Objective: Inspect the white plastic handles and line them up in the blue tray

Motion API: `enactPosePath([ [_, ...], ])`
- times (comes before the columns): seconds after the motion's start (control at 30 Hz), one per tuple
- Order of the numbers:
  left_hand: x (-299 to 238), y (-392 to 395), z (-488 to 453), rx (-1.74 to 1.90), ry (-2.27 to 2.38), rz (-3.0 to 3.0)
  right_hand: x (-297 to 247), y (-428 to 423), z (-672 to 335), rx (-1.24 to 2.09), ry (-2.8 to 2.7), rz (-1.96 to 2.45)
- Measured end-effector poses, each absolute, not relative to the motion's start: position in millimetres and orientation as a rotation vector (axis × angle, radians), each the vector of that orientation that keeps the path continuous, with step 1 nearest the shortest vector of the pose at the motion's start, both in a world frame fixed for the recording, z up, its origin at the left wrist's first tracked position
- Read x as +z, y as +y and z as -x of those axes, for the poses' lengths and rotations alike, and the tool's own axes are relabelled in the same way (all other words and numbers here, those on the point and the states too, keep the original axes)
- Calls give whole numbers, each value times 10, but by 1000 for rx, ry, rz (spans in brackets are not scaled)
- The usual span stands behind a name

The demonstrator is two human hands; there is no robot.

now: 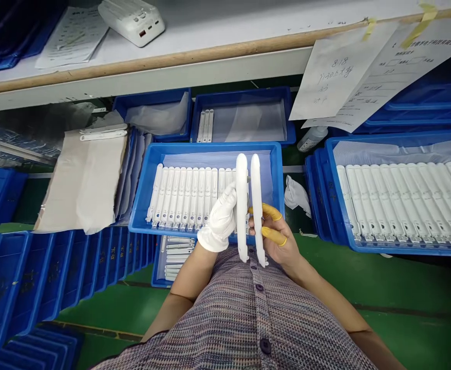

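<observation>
We hold up two pieces at a bench: our left hand [220, 218], in a white cotton glove, clamps a long, slender white plastic part [241, 205], while our right hand [274, 239], bare but for yellow rubber finger cots [271, 211], curls around a matching white plastic part [258, 210]. The hands stand just apart, with both parts upright and side by side between them, a narrow gap separating the two, above the near edge of a shallow blue plastic tray [206, 148]. In that tray, a neat row of white plastic parts [189, 198] lies on a clear liner. A wider blue tray [395, 137] to our right holds a longer row of larger white parts [402, 200]. Beyond, a blue tray [241, 95] holds three white strips [206, 126]. Stacked blue trays [56, 272] line the left, beside a beige paper sheet [82, 180]. Handwritten paper notes [335, 77] hang taped to a wood-edged shelf [171, 60], which carries a white power bank [131, 20]. A woven multicoloured cardigan [244, 308] with dark buttons fills the foreground.
</observation>
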State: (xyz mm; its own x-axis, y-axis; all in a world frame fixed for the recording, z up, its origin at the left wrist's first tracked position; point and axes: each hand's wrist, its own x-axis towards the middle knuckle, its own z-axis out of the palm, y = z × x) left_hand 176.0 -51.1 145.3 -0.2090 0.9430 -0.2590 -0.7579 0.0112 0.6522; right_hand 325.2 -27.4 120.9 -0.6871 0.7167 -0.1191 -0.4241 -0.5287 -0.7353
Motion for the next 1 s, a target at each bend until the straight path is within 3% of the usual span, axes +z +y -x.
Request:
enactPosePath([
  [0.37,1743,-469,-1630,1700,1137,-934,1124,-278,-3288,2265,-998,450],
  [0.57,1942,-362,-1582,1791,1455,-1165,1028,-339,-3316,2056,-1231,453],
  [1.0,1932,-355,-1506,1759,1309,-773,1022,-391,-3355,2183,-1224,410],
])
